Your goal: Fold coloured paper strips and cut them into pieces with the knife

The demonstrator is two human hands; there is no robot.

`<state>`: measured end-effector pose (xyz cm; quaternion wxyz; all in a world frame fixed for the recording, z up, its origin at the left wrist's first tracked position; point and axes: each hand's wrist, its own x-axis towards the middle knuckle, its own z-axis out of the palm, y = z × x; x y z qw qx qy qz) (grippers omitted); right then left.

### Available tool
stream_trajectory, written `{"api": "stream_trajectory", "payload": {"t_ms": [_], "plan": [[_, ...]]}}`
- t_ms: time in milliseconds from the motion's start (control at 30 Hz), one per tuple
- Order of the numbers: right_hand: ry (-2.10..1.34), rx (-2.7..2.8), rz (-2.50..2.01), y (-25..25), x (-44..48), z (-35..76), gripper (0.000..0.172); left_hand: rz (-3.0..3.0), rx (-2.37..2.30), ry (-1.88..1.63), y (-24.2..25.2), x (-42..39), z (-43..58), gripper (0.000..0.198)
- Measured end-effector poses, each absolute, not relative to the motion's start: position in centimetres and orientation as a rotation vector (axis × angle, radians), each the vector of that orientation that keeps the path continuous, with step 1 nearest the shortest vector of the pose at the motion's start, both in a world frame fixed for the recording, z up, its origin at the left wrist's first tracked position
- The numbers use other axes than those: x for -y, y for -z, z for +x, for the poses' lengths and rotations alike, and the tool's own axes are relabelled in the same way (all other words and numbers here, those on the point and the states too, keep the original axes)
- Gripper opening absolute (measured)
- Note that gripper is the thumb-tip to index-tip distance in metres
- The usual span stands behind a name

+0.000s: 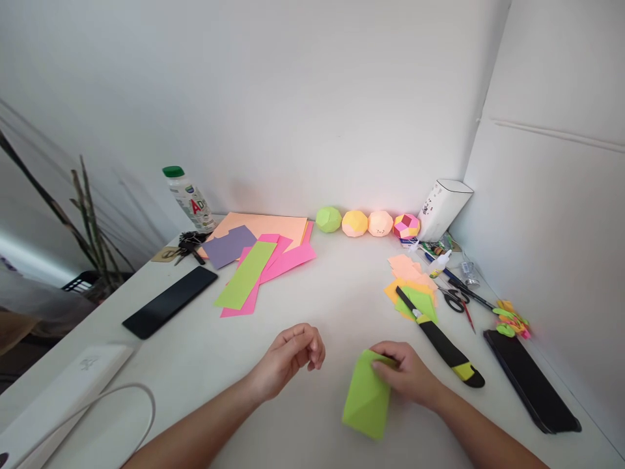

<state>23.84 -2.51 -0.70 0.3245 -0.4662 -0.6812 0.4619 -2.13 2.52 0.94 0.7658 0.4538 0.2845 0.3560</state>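
My right hand (407,374) pinches the upper right corner of a folded green paper (367,397), which hangs down to the left above the white table. To its left, my left hand (293,355) is apart from the paper, its fingers curled inward with no object showing in them. A black and yellow knife (442,342) lies right of my right hand, its tip over small green, yellow and peach papers (410,270). Beyond my left hand, a long green strip (248,273) rests on pink paper (293,260).
Along the wall stand several faceted paper balls (355,223) and a white box (443,207). Scissors (455,298), a glue bottle (439,262) and a black case (530,381) lie right. Left are a phone (170,301), keys (190,244), a bottle (189,200) and a white power strip (63,397).
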Motion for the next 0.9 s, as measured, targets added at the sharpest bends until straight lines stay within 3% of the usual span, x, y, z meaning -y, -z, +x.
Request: {"api": "stream_trajectory", "payload": {"t_ms": [133,233,600,900], "plan": [[-0.457,2.193,-1.149,1.1,2.0,23.2,0.022,1.092,-0.600,-0.731,-0.7,-2.2,-2.1,0.026],[-0.097,2.176,-1.158,0.2,2.2,22.4,0.025,1.238,-0.641,-0.703,-0.6,-1.5,-1.9,0.024],[-0.041,2.189,-1.064,-1.5,4.7,18.8,0.013,1.840,-0.770,-0.746,0.3,1.5,0.1,0.021],[0.121,2.331,-1.025,-1.2,4.7,18.9,0.020,2.027,-0.766,-0.758,0.9,2.2,0.4,0.025]]}}
